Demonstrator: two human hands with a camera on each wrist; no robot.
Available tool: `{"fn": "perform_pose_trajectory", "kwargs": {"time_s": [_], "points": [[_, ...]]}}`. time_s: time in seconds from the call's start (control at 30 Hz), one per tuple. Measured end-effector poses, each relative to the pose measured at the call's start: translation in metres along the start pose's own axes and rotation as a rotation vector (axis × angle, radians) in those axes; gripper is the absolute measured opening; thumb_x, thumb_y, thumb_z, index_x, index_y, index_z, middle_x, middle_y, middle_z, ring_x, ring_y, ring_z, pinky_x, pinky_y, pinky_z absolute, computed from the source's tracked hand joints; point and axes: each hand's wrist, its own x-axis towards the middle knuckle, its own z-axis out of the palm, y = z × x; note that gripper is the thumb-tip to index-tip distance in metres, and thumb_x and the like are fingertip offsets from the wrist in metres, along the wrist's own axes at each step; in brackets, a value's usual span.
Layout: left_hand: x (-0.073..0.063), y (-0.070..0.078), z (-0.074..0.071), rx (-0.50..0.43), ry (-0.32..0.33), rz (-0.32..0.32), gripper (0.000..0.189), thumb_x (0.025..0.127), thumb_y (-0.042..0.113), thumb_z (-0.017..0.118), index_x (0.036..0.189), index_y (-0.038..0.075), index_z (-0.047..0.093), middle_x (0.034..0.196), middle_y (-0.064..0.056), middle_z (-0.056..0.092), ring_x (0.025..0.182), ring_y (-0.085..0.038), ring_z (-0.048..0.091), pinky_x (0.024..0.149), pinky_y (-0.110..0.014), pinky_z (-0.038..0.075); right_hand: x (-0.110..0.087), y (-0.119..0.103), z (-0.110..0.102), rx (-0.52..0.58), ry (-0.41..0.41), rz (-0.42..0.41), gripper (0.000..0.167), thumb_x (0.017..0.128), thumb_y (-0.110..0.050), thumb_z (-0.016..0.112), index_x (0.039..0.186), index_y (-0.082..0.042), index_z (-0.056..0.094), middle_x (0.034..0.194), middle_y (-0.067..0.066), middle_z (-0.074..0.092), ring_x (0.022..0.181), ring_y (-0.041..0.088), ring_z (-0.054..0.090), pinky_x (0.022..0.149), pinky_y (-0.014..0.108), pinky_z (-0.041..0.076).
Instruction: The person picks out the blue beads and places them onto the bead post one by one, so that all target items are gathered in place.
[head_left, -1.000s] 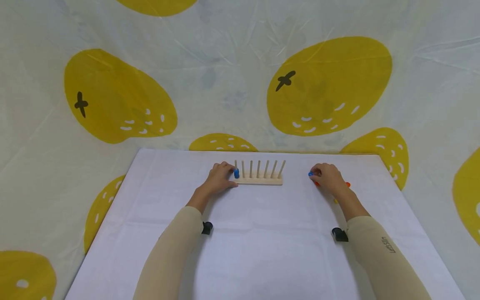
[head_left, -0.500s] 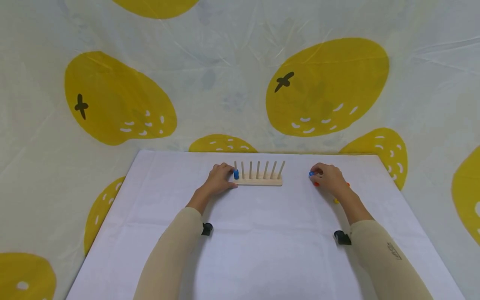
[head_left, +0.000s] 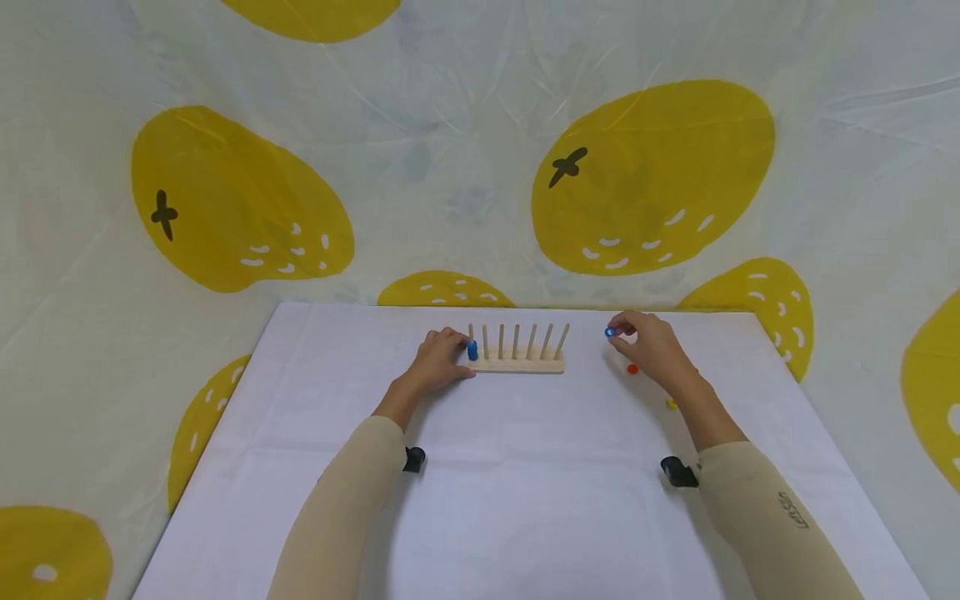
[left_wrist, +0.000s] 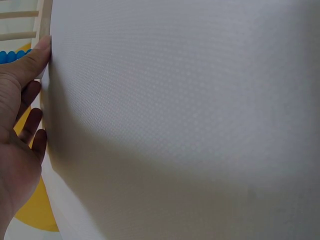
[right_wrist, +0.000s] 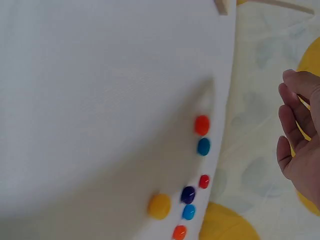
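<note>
A wooden peg stand (head_left: 517, 365) with a row of upright pegs sits near the back of the table. Blue beads (head_left: 472, 350) are stacked on its leftmost peg. My left hand (head_left: 437, 360) holds the stand's left end, thumb at the front edge and fingers towards the back; the left wrist view shows the thumb against the wood beside the blue beads. Right of the stand, my right hand (head_left: 651, 348) pinches a blue bead (head_left: 611, 332) above the table, its hole showing. In the right wrist view that bead is hidden by the fingers.
Loose beads lie under and near the right hand, among them a red bead (head_left: 632, 368), a yellow bead (right_wrist: 159, 206), a dark purple bead (right_wrist: 188, 194) and several others. A white cloth (head_left: 525, 500) covers the table. Behind hangs a fruit-patterned curtain (head_left: 450, 167).
My right hand has lifted the blue bead up and slightly left, turning it so its hole shows, and uncovering the red bead. My left hand and the stand stay put.
</note>
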Motion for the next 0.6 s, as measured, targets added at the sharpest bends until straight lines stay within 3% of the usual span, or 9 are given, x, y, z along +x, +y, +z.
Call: {"fn": "perform_pose_trajectory", "kwargs": {"time_s": [0.33,0.6], "points": [[0.000,-0.002,0.001,-0.002,0.009,0.006,0.061,0.084,0.033,0.087,0.136,0.011,0.064,0.140,-0.006,0.059,0.132,-0.030,0.046,0.117,-0.045,0.037,0.015,-0.048,-0.007,0.015,0.060,-0.127,0.019,0.094,-0.011,0.075,0.111,-0.005,0.070,0.103,0.013,0.074,0.101,0.032,0.063,0.087,0.048,0.050],[-0.001,-0.002,0.001,-0.001,0.019,0.021,0.061,0.084,0.032,0.087,0.136,0.010,0.064,0.138,-0.005,0.060,0.134,-0.031,0.045,0.116,-0.047,0.037,0.028,-0.084,0.001,0.051,0.063,-0.207,0.018,0.094,-0.012,0.076,0.111,-0.006,0.071,0.102,0.010,0.075,0.102,0.030,0.063,0.091,0.049,0.050]]}}
